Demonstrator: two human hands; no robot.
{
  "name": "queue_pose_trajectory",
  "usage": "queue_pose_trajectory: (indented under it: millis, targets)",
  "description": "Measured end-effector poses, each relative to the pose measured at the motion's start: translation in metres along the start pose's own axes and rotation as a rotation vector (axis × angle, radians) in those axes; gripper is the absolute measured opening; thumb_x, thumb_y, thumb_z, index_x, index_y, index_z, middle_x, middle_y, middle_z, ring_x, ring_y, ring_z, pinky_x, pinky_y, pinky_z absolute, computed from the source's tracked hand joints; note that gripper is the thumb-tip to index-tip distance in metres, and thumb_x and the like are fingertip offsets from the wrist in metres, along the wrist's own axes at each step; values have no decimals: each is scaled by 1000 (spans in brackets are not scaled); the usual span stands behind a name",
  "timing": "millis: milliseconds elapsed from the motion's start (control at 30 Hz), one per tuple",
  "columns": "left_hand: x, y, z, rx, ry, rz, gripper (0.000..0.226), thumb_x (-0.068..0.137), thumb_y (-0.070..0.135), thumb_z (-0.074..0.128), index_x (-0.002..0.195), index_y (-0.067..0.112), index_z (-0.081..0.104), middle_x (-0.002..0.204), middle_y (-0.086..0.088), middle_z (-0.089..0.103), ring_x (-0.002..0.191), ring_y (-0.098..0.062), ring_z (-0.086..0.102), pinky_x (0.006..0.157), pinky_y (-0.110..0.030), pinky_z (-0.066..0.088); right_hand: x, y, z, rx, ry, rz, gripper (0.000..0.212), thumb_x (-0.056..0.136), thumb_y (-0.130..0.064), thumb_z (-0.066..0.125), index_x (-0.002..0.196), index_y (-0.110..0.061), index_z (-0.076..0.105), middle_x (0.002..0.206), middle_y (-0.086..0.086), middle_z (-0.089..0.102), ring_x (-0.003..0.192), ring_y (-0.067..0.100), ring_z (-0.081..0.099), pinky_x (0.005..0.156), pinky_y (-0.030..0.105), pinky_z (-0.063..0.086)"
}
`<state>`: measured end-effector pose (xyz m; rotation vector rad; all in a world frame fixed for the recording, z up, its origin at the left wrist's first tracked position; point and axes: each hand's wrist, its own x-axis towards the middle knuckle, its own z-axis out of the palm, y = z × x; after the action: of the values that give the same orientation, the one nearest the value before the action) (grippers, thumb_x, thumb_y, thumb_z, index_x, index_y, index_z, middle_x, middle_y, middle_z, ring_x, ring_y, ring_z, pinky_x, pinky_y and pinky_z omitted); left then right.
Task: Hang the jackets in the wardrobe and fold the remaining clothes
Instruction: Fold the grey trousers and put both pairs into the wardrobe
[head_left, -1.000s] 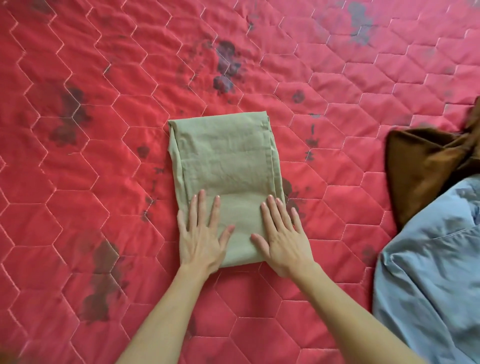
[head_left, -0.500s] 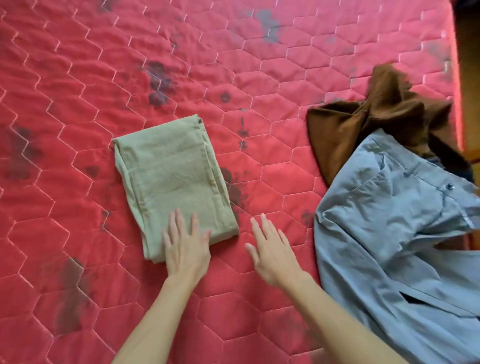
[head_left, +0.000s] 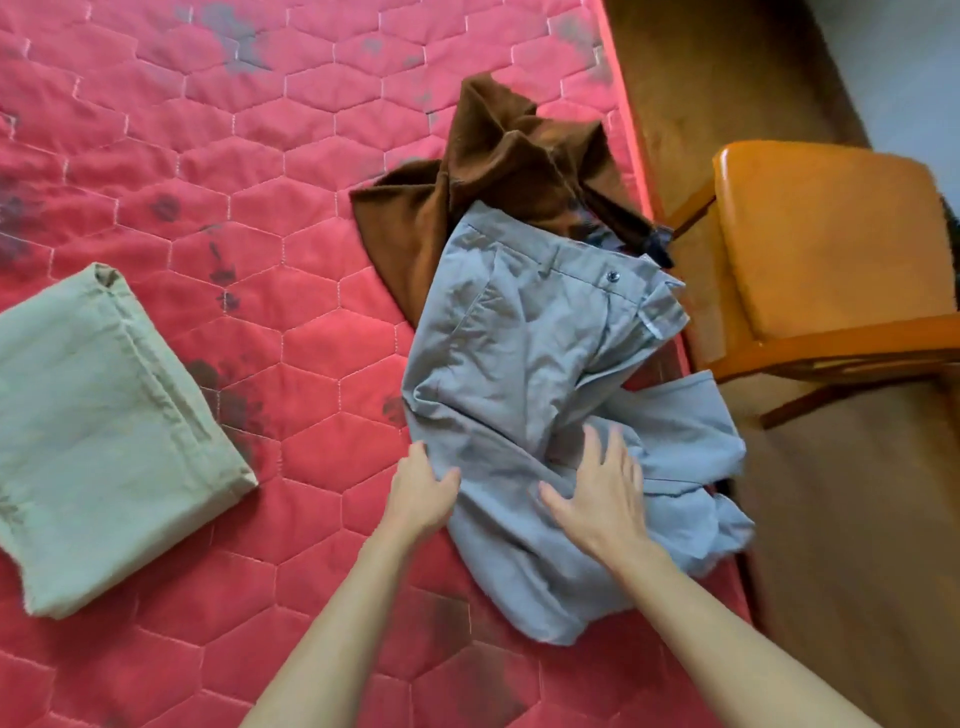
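Note:
Crumpled grey-blue trousers (head_left: 524, 353) lie near the right edge of the red quilted mattress (head_left: 249, 156), waistband and button toward the far side. My left hand (head_left: 423, 493) touches their left edge, fingers curled on the cloth. My right hand (head_left: 597, 493) lies spread flat on the trousers. A brown garment (head_left: 498, 171) sits bunched behind them, partly under the waistband. A folded olive-green garment (head_left: 98, 431) rests at the left.
An orange wooden chair (head_left: 831, 249) stands on the brown floor (head_left: 857, 519) right of the mattress. A trouser leg hangs over the mattress edge. Dark stains mark the quilt.
Both hands left the folded green garment and moved right onto the grey-blue trousers. The view swung right, bringing the chair and floor into sight.

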<state>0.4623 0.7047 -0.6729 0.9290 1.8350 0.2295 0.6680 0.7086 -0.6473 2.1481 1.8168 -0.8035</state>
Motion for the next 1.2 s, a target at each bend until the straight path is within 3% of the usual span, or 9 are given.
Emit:
queue_pose_trajectory:
  millis: [67, 167, 400, 567, 700, 800, 933, 1067, 1200]
  targets:
    - [-5, 7, 17, -29, -20, -51, 73, 93, 22, 62, 152, 4, 23, 143, -26, 48, 133, -42, 46, 102, -38, 38, -3, 29, -2, 3, -110, 109, 114, 80, -69, 61, 157, -7, 2, 163, 14, 19, 151, 27, 19, 121, 45, 12]
    - [-18, 5, 34, -91, 26, -99, 86, 90, 15, 65, 156, 12, 11, 142, -21, 53, 130, -42, 50, 102, -39, 40, -17, 60, 0, -152, -275, 32, 113, 73, -77, 60, 155, -15, 15, 153, 6, 41, 141, 26, 38, 115, 44, 23]
    - [-50, -1, 19, -312, 78, -62, 72, 79, 6, 68, 141, 15, 34, 121, 7, 56, 107, -14, 60, 92, -31, 45, -61, 79, 23, 125, -663, -39, 79, 77, -51, 73, 146, -31, 39, 131, -1, 64, 124, 23, 57, 99, 34, 45]
    - [-65, -29, -9, -151, -183, -95, 34, 77, -2, 69, 104, 18, 64, 91, 8, 76, 89, -9, 70, 70, -22, 56, -61, 48, 14, 199, -780, 27, 100, 70, -67, 71, 148, -14, 38, 146, 2, 50, 132, 21, 49, 105, 30, 41]
    - [-68, -44, -16, -38, -184, -230, 35, 70, 11, 79, 101, 16, 64, 89, -4, 73, 75, -20, 68, 63, -37, 61, -41, 9, 3, 315, -472, 39, 90, 78, -73, 58, 144, -16, 38, 141, 7, 49, 131, 26, 48, 104, 36, 42]
    - [-46, -32, -18, -45, -55, -191, 70, 64, 38, 84, 122, 14, 53, 112, 1, 65, 107, -27, 65, 90, -40, 54, -13, -13, -7, 520, -163, 152, 66, 93, -50, 56, 141, -8, 39, 140, 15, 47, 128, 33, 48, 103, 40, 40]
    - [2, 15, -27, -19, 144, -156, 80, 80, 50, 68, 140, 4, 42, 138, -15, 55, 131, -34, 50, 104, -39, 39, 38, -18, -40, 665, 187, 259, 58, 97, -23, 55, 146, -2, 31, 142, 25, 39, 127, 40, 46, 104, 39, 35]
    - [52, 54, -33, 42, 295, -2, 77, 85, 45, 65, 148, 12, 35, 141, -18, 50, 130, -37, 48, 107, -46, 41, 94, 8, -83, 676, 290, 255, 65, 88, 7, 44, 150, -7, 28, 148, 17, 39, 134, 34, 41, 110, 39, 33]
    - [94, 88, -31, 18, 312, 85, 83, 74, 54, 65, 144, 17, 39, 139, -11, 53, 125, -33, 53, 105, -50, 44, 149, 49, -112, 673, 282, 249, 60, 91, 7, 52, 146, -10, 37, 136, 9, 58, 123, 26, 54, 103, 35, 43]
